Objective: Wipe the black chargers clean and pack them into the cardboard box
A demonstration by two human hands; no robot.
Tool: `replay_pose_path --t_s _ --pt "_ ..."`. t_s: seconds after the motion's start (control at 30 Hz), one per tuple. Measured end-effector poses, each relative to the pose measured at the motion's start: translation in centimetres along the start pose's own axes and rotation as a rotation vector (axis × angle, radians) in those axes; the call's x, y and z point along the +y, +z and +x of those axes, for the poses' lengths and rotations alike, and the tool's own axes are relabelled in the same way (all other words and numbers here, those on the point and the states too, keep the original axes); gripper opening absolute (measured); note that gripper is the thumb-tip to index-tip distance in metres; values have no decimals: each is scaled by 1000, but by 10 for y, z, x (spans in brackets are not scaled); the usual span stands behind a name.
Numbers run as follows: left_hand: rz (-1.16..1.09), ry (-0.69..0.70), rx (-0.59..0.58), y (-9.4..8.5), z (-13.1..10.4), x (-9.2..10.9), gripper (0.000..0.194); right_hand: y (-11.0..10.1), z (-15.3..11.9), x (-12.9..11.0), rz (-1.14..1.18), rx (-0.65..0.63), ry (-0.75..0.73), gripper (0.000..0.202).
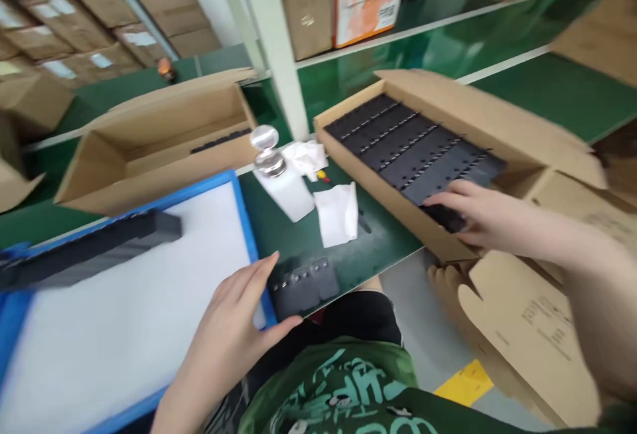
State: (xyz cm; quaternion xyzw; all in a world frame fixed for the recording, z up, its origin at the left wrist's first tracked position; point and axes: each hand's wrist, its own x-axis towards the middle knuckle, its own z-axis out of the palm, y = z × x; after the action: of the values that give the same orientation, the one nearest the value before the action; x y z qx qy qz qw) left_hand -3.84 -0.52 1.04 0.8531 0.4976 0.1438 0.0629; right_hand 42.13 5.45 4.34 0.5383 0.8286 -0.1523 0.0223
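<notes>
My right hand (470,212) reaches into the near end of an open cardboard box (371,175). Its fingers curl round a flat black piece (448,217) there, partly hidden by the hand. Rows of similar black rectangular pieces (398,132) with small shiny metal bits fill the box. My left hand (239,311) is open, thumb and fingers apart, over the right edge of a blue-rimmed white tray (245,221). Just beside its fingertips, several black pieces (306,285) lie in a row on the green table. A black row of pieces (89,248) rests across the tray's far side.
Between tray and box stand a white pump bottle (286,188) with a metal top and folded white cloths (337,215). A second open carton (164,135) sits behind the tray. A pale upright post (273,42) rises behind the bottle. Cardboard flaps (532,328) stick out at right.
</notes>
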Motion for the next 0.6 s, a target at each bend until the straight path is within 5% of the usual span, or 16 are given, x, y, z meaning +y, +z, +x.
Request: replay_pose_path --t_s 0.1,0.23,0.33,0.4,0.6 --pt "-51 -15 -67 -6 -1 5 75 7 6 -11 -188 194 22 52" --pt "-101 -26 -123 -2 -1 12 85 13 9 -90 -132 488 -51 51" --pt "-126 -9 -122 6 0 15 88 37 32 -158 38 269 -398 65" --pt "-131 0 -98 11 0 16 87 55 55 -184 56 165 -463 82" --pt "-158 -82 -46 15 -1 13 75 68 84 -192 105 36 -432 68"
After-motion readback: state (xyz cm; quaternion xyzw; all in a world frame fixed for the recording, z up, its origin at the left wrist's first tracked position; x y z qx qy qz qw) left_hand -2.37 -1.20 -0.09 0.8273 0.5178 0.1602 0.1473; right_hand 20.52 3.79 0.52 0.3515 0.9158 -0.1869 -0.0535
